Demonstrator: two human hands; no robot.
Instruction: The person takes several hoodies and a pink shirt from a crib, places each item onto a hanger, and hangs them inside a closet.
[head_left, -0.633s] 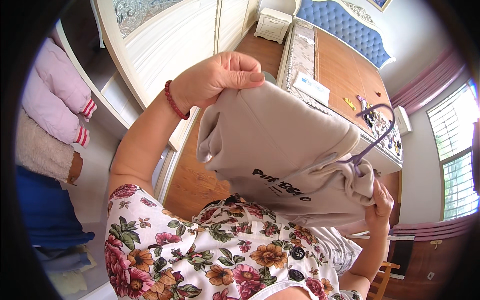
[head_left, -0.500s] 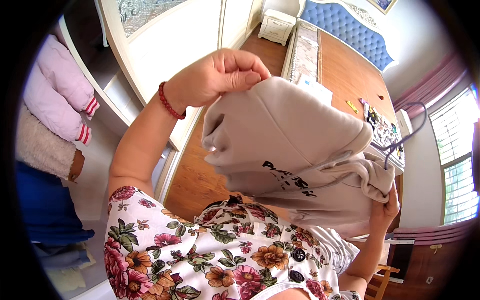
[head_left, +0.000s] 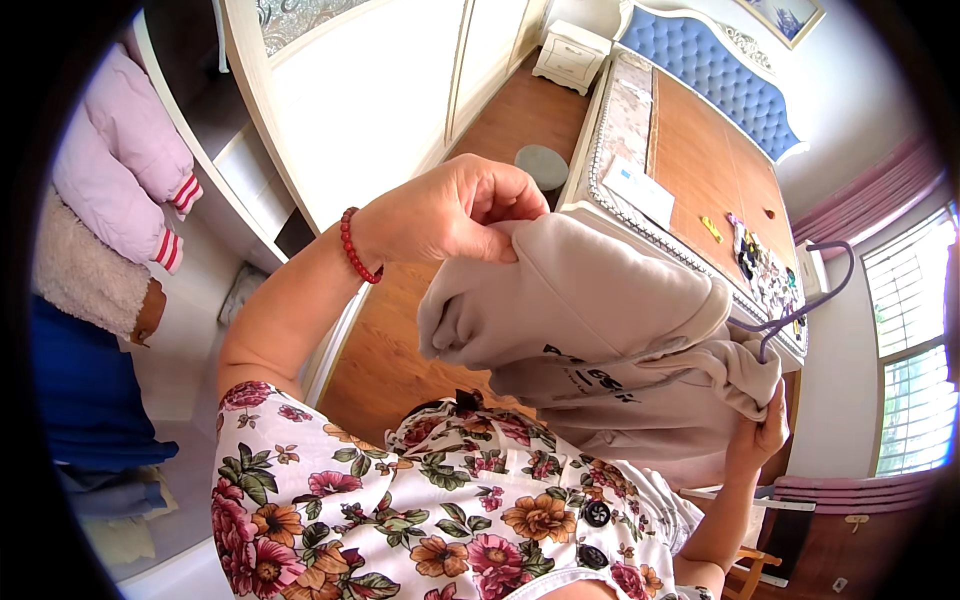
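A beige hooded sweatshirt [head_left: 610, 290] with dark printing and a drawstring hangs between my hands, in front of my chest. My left hand [head_left: 465, 210], a red bead bracelet at its wrist, pinches the fabric at the garment's upper left corner. On the right, my right hand [head_left: 766, 440] is closed around the bunched cloth by the hood; most of its fingers are hidden behind the fabric. A purple-grey hanger [head_left: 840, 284] pokes its curved hook out beside the hood, while the rest of it is covered by the sweatshirt.
To the left, an open wardrobe holds a pink padded jacket [head_left: 125, 170], a fleecy beige garment [head_left: 90, 275] and blue clothing [head_left: 90, 390]. A bed with a blue headboard [head_left: 715, 75] stands beyond, small items lying on it. A round grey stool [head_left: 541, 165] is beside it.
Both hands and the sweatshirt sit slightly lower in view, with the left part shifted right. The round stool has come into sight past my left hand.
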